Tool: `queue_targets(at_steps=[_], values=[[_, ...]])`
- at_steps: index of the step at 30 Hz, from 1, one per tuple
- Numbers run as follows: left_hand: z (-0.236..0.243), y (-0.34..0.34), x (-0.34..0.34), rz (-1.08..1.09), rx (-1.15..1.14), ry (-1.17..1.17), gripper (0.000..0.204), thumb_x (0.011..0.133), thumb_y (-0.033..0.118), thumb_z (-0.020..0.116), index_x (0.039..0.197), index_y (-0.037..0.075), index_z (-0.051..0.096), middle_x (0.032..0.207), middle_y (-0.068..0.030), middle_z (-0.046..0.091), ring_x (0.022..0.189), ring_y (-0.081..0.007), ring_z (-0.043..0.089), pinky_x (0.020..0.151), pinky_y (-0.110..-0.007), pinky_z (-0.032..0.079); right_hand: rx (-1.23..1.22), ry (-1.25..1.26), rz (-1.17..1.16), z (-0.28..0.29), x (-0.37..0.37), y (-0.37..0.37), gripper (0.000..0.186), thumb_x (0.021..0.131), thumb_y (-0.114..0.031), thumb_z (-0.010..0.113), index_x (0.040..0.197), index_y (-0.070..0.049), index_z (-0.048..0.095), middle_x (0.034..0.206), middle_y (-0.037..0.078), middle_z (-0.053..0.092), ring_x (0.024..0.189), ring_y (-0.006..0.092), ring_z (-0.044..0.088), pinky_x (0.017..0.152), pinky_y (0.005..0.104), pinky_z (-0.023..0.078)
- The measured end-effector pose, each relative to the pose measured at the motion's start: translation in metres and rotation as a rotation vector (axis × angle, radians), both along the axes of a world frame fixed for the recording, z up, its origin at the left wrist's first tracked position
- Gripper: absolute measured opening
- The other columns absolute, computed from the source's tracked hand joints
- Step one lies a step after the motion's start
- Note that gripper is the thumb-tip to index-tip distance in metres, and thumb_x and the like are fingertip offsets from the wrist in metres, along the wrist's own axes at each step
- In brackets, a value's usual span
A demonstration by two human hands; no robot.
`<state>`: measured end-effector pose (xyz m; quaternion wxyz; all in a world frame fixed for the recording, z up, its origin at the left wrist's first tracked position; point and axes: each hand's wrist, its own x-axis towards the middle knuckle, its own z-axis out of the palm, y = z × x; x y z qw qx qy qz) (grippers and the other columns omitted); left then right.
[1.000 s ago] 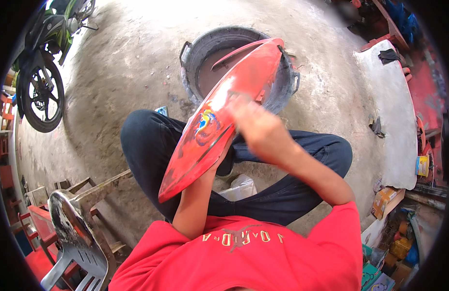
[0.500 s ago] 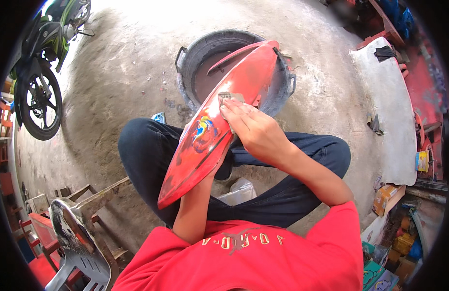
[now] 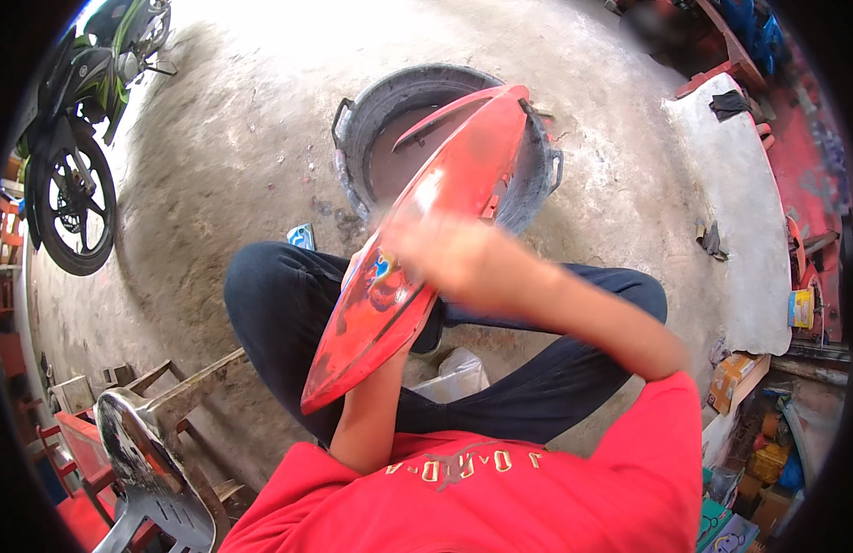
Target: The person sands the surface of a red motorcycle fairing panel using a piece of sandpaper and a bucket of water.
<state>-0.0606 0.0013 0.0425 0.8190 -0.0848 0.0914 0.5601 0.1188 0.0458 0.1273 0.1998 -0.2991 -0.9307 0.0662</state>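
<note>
A long, glossy red plastic body panel (image 3: 463,166) with a small blue and yellow decal and dark scuffs slants across my lap. My left hand (image 3: 356,262) holds it from underneath. Most of that hand is hidden behind the panel, and its forearm (image 3: 371,405) comes up below. Over the middle of the panel, just above the decal, is my right hand (image 3: 450,263), smeared by motion. The greyish sheet of sandpaper seen under its fingers half a second ago is hardly visible in the blur.
Under the panel's far end stands a black tub (image 3: 353,157) holding murky liquid and another red piece. A motorcycle (image 3: 76,175) is at the left, a worn chair (image 3: 159,470) at the lower left. Along the right lie a pale slab (image 3: 735,221) and boxes (image 3: 735,382).
My right hand has swept left and nearer along the panel, to the decal, and is now blurred. The panel stays nearly in place under my left hand.
</note>
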Motion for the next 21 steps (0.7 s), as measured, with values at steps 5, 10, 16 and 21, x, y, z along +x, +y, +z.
queue_targets(at_steps=[5, 10, 16, 21], values=[[0.012, 0.000, 0.003, 0.026, -0.047, 0.034, 0.045, 0.109, 0.030, 0.042, 0.137, -0.004, 0.056, 0.128, -0.0210, 0.069, 0.116, -0.0318, 0.069, 0.101, -0.048, 0.059, 0.013, -0.032, -0.076, -0.007, 0.007, 0.015, 0.047, 0.096, -0.011, 0.059, 0.140, 0.005, 0.058, 0.144, 0.024, 0.061, 0.132, 0.0379, 0.062, 0.110, 0.0454, 0.052], [-0.015, -0.001, 0.001, 0.010, 0.064, -0.086, 0.037, 0.110, 0.023, 0.042, 0.134, -0.001, 0.058, 0.127, -0.0166, 0.067, 0.120, -0.0262, 0.066, 0.107, -0.044, 0.053, -0.019, 0.034, -0.112, -0.014, 0.017, 0.030, 0.046, 0.096, -0.010, 0.058, 0.140, 0.004, 0.058, 0.139, 0.023, 0.065, 0.130, 0.0349, 0.064, 0.110, 0.0434, 0.052], [-0.071, -0.014, -0.005, 0.263, 0.142, 0.122, 0.055, 0.111, 0.039, 0.042, 0.152, 0.002, 0.044, 0.159, -0.0183, 0.048, 0.147, -0.0300, 0.047, 0.122, -0.052, 0.040, 0.022, 0.152, 0.161, 0.012, -0.026, -0.018, 0.042, 0.092, -0.013, 0.061, 0.129, 0.007, 0.063, 0.134, 0.026, 0.067, 0.123, 0.0345, 0.068, 0.106, 0.0416, 0.055], [-0.024, -0.005, -0.005, 0.033, 0.013, 0.076, 0.037, 0.109, 0.017, 0.045, 0.133, -0.007, 0.058, 0.126, -0.0244, 0.068, 0.104, -0.0301, 0.073, 0.094, -0.046, 0.062, 0.032, 0.036, -0.074, -0.003, 0.002, 0.025, 0.041, 0.092, -0.013, 0.061, 0.128, 0.007, 0.064, 0.131, 0.025, 0.069, 0.123, 0.0330, 0.068, 0.106, 0.0434, 0.055]])
